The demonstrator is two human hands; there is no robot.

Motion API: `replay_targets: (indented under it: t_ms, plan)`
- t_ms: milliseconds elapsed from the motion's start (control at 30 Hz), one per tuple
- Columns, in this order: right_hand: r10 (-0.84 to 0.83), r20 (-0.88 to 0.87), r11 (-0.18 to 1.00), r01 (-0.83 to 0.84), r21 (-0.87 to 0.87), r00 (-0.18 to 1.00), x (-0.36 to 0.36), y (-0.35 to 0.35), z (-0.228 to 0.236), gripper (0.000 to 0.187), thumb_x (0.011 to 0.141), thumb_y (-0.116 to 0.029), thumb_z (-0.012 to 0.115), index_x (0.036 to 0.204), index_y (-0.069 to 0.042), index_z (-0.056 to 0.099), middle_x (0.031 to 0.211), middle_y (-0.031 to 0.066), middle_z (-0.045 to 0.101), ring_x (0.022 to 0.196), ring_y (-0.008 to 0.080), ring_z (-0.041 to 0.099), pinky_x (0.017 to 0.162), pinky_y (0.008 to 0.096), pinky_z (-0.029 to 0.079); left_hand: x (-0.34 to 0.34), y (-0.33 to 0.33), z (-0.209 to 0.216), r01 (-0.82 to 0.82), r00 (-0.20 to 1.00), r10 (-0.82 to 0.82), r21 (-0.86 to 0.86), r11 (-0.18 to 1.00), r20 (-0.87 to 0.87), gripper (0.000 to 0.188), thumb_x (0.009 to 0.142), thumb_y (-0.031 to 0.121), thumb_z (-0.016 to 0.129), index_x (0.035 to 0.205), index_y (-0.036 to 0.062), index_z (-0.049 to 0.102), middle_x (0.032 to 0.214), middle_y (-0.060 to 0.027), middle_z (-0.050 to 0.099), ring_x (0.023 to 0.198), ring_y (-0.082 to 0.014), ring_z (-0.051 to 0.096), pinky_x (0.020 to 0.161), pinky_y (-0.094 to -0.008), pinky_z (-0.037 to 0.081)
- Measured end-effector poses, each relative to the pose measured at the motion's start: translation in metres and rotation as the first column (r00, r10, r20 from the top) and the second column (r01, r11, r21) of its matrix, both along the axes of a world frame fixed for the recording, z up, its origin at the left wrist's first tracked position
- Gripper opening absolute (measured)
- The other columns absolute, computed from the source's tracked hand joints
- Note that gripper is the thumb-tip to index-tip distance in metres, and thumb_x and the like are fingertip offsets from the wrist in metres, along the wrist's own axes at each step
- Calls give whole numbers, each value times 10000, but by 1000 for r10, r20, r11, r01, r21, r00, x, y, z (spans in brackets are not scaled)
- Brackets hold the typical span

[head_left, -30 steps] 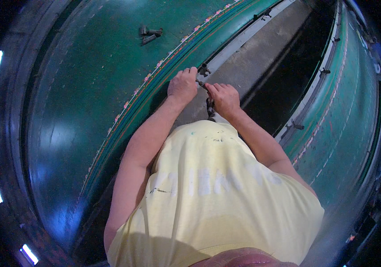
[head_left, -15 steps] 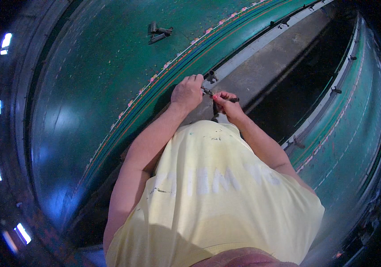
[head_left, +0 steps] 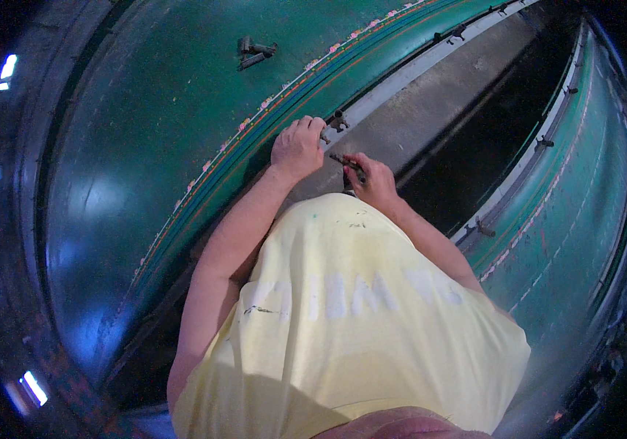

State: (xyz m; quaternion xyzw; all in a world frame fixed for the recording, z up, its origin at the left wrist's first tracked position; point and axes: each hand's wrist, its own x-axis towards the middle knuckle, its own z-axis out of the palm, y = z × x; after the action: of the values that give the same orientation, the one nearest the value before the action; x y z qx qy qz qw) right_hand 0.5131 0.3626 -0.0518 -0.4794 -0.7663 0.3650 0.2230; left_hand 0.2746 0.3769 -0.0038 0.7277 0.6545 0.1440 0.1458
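Observation:
At the near edge of the long green table, my left hand (head_left: 299,148) is closed, its fingers curled over the pale metal rail (head_left: 383,84). A small metal fitting (head_left: 325,137) shows at its fingertips; whatever the fingers grip is hidden. A dark clamp-like stop (head_left: 338,121) sits on the rail just beyond them. To the right, my right hand (head_left: 373,181) grips a dark, slim metal tool (head_left: 346,164). The tool's tip points up and left toward the rail, apart from the left hand. Its exact kind cannot be made out.
Several short dark metal pieces (head_left: 256,53) lie on the green tabletop (head_left: 160,110), which has a flowered, striped border. A grey ledge (head_left: 438,95) runs beside the rail, with a dark gap beyond. Across it stands a second green table (head_left: 555,241) with similar stops (head_left: 544,141).
My right hand has drawn the tool back from the left hand's fingertips and turned it in its grip. My left hand stays at the rail. The whole view has shifted slightly.

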Motion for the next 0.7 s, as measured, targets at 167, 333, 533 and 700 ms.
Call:
replay_targets:
  t_ms: [167,333,533,700]
  plan:
    - [21,130,957,-58,286,991,-7,17,15,327,975,-241,803,1292,-187,740,983,125,775,916,385,758,770,534,587,-1,-3,-7,-2,1000,2,-5,1000,-23,488,880,56,757,1337,136,607,1252,-145,675,1202,-384,684,1008,-526,584]
    - [95,240,893,-189,408,966,-13,22,21,251,1002,-222,750,1247,-166,740,991,74,778,919,330,754,787,489,573,-3,-3,-4,9,1000,-9,1,1000,13,497,876,60,760,1343,138,608,1246,-146,675,1203,-384,686,1005,-526,588]
    - [37,285,826,-190,531,958,-20,20,13,236,994,-205,745,1227,-164,735,984,33,760,929,275,723,794,447,504,-4,-3,-1,-3,996,1,26,1000,87,475,854,69,763,1309,135,645,1248,-151,658,1200,-392,687,993,-532,597]
    - [16,98,903,-57,426,995,-24,20,-1,297,923,-179,810,1208,-165,727,996,44,756,934,293,721,784,480,482,-3,0,5,-12,989,8,29,1000,148,470,824,69,757,1280,126,658,1258,-159,628,1190,-402,684,991,-534,601]
